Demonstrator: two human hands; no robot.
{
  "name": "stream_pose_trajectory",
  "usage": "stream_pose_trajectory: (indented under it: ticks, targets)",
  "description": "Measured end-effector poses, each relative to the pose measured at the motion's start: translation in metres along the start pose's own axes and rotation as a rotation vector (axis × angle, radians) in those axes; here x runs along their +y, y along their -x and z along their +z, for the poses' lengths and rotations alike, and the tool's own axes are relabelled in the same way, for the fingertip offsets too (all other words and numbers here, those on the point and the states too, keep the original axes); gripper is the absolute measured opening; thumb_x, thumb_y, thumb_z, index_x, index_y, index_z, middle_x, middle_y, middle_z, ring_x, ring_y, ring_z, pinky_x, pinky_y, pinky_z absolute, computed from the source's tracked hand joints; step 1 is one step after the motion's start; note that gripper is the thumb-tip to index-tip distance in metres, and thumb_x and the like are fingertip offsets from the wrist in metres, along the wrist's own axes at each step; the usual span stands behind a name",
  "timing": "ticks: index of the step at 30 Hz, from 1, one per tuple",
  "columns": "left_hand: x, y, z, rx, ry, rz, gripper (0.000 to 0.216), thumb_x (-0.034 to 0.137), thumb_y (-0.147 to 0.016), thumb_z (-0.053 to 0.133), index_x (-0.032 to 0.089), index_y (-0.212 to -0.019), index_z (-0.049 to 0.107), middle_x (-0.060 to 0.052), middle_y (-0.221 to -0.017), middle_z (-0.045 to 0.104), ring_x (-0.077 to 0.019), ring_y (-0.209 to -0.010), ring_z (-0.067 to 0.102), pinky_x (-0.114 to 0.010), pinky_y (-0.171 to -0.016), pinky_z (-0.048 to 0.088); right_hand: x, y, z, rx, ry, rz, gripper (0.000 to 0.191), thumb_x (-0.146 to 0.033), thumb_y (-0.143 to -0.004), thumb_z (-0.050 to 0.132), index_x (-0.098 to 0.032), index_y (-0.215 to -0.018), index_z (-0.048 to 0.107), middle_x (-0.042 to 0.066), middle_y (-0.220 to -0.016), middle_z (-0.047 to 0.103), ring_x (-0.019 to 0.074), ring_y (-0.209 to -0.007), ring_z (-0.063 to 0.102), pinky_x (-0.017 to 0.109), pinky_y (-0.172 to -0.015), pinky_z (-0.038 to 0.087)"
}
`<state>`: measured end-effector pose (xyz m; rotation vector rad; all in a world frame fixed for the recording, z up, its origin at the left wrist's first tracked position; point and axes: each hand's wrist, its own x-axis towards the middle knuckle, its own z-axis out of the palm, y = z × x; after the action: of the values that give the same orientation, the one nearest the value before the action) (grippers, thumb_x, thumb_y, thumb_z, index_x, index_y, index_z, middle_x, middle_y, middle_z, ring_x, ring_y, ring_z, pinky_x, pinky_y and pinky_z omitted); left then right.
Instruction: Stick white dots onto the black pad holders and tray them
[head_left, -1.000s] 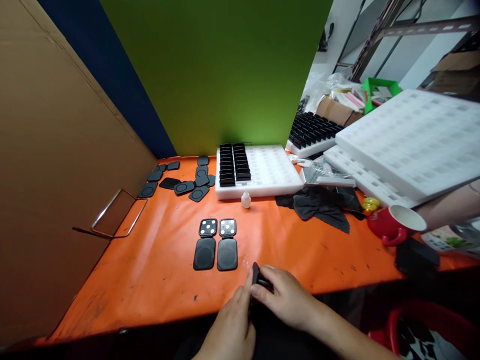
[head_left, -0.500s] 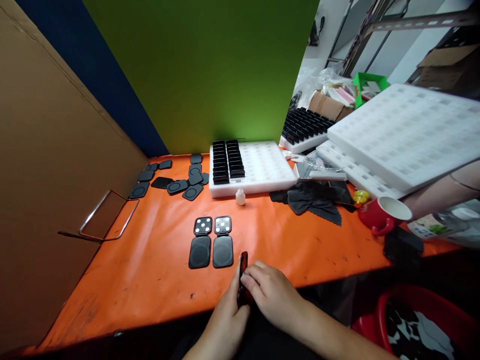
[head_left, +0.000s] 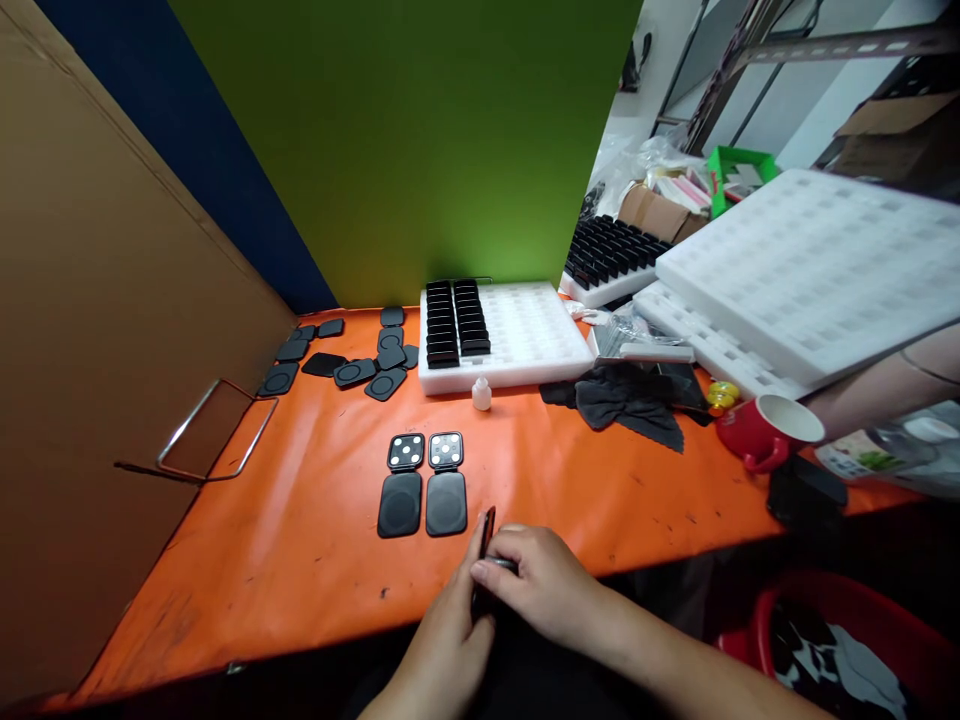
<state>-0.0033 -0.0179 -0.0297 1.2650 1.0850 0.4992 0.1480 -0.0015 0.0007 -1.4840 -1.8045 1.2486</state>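
Right hand (head_left: 536, 578) has shifted, showing a ridged dark edge (head_left: 501, 563)

Across the orange-covered counter (head_left: 315, 560), two hinged black plates (head_left: 399, 505) lie opened, perhaps for reach. At its near edge, the left hand (head_left: 450, 625), fingers straight, holds a flat black rounded plate (head_left: 488, 524) upright, seemingly bracing it; the right pinches the ridged edge.

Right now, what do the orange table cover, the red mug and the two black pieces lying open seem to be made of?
Table cover: probably vinyl; glossy highlights, soft creases.
Mug: perhaps glazed ceramic; smooth, shiny, though plastic is possible.
Black pieces: perhaps plastic, or leather-like; dull, satin surfaces.
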Motion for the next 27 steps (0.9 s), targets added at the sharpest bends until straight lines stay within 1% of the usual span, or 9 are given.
stream_pose_trajectory:
  ticks: [3, 5, 8, 11, 14, 17, 20, 23, 27]
  targets:
    - [-0.001, 0.001, 0.0, -0.07, 0.281, -0.141, 0.078, 0.006, -0.061, 0.044, 0.022, -0.135, 0.026, -0.007, -0.101, 0.056, -0.0197, -0.088, 0.056, -0.034, -0.076, 0.045, 0.01, -0.005, 0.006, -0.036, -0.405, 0.139, 0.041, -0.05, -0.086, 0.033, -0.015, -0.079, 0.053, -0.003, -0.056, 0.047, 0.0088, -0.047, 0.047, 0.02, -0.046, 0.034]
    - [-0.002, 0.002, -0.002, -0.105, 0.276, -0.166, 0.082, 0.006, -0.059, 0.044, 0.021, -0.137, 0.02, -0.007, -0.099, 0.055, -0.0173, -0.081, 0.056, -0.032, -0.072, 0.045, 0.012, -0.007, 0.006, -0.032, -0.482, 0.182, 0.043, -0.052, -0.088, 0.027, -0.016, -0.082, 0.051, -0.005, -0.052, 0.044, 0.0086, -0.043, 0.045, 0.02, -0.043, 0.033]
    - [-0.003, 0.005, -0.007, -0.081, -0.034, -0.063, 0.082, 0.005, -0.062, 0.043, 0.022, -0.138, 0.017, -0.007, -0.104, 0.055, -0.0175, -0.085, 0.055, -0.033, -0.081, 0.042, 0.006, -0.007, -0.005, 0.01, -0.22, 0.09, 0.04, -0.044, -0.09, 0.029, -0.017, -0.075, 0.053, 0.0, -0.062, 0.055, 0.0114, -0.058, 0.052, 0.022, -0.056, 0.038]
    - [-0.003, 0.007, -0.012, -0.036, -0.318, 0.027, 0.078, 0.005, -0.066, 0.042, 0.024, -0.138, 0.02, -0.009, -0.12, 0.052, -0.0226, -0.101, 0.052, -0.036, -0.091, 0.037, -0.002, -0.006, -0.02, -0.017, 0.008, 0.005, 0.034, -0.036, -0.09, 0.034, -0.017, -0.073, 0.057, 0.002, -0.075, 0.06, 0.013, -0.07, 0.053, 0.023, -0.065, 0.037]
    - [-0.002, 0.01, -0.012, -0.021, -0.486, 0.057, 0.074, 0.005, -0.066, 0.044, 0.023, -0.136, 0.027, -0.01, -0.131, 0.045, -0.0262, -0.115, 0.046, -0.037, -0.096, 0.034, 0.0, -0.005, -0.025, -0.077, 0.002, 0.0, 0.029, -0.036, -0.087, 0.041, -0.017, -0.074, 0.058, 0.001, -0.075, 0.059, 0.0123, -0.068, 0.052, 0.021, -0.062, 0.037]
    - [0.001, 0.012, -0.01, -0.017, -0.566, 0.065, 0.071, 0.006, -0.068, 0.043, 0.021, -0.136, 0.029, -0.012, -0.124, 0.052, -0.0256, -0.11, 0.051, -0.035, -0.093, 0.038, 0.007, -0.004, -0.018, -0.056, -0.092, 0.045, 0.03, -0.038, -0.084, 0.045, -0.015, -0.067, 0.055, -0.001, -0.064, 0.052, 0.0104, -0.06, 0.046, 0.02, -0.055, 0.034]
    - [0.008, 0.012, -0.009, -0.011, -0.529, 0.067, 0.067, 0.01, -0.072, 0.045, 0.023, -0.136, 0.028, -0.009, -0.118, 0.057, -0.0243, -0.105, 0.054, -0.033, -0.09, 0.041, 0.011, -0.004, -0.008, 0.008, -0.173, 0.07, 0.035, -0.04, -0.083, 0.045, -0.015, -0.061, 0.052, -0.002, -0.059, 0.047, 0.0098, -0.057, 0.041, 0.021, -0.054, 0.033]
    - [0.016, 0.008, -0.012, 0.026, -0.404, 0.029, 0.059, 0.024, -0.08, 0.047, 0.025, -0.136, 0.027, -0.007, -0.113, 0.061, -0.0233, -0.099, 0.058, -0.032, -0.083, 0.045, 0.008, -0.004, -0.002, 0.008, -0.298, 0.03, 0.036, -0.044, -0.083, 0.044, -0.014, -0.066, 0.055, 0.0, -0.064, 0.05, 0.0111, -0.062, 0.045, 0.022, -0.06, 0.036]
    - [0.021, -0.001, -0.018, 0.128, -0.229, 0.036, 0.043, 0.034, -0.085, 0.043, 0.024, -0.127, 0.043, -0.006, -0.114, 0.061, -0.0214, -0.104, 0.056, -0.033, -0.088, 0.044, 0.008, -0.005, 0.004, -0.063, -0.581, 0.021, 0.04, -0.05, -0.085, 0.039, -0.014, -0.077, 0.056, -0.001, -0.064, 0.049, 0.009, -0.058, 0.044, 0.02, -0.056, 0.036]
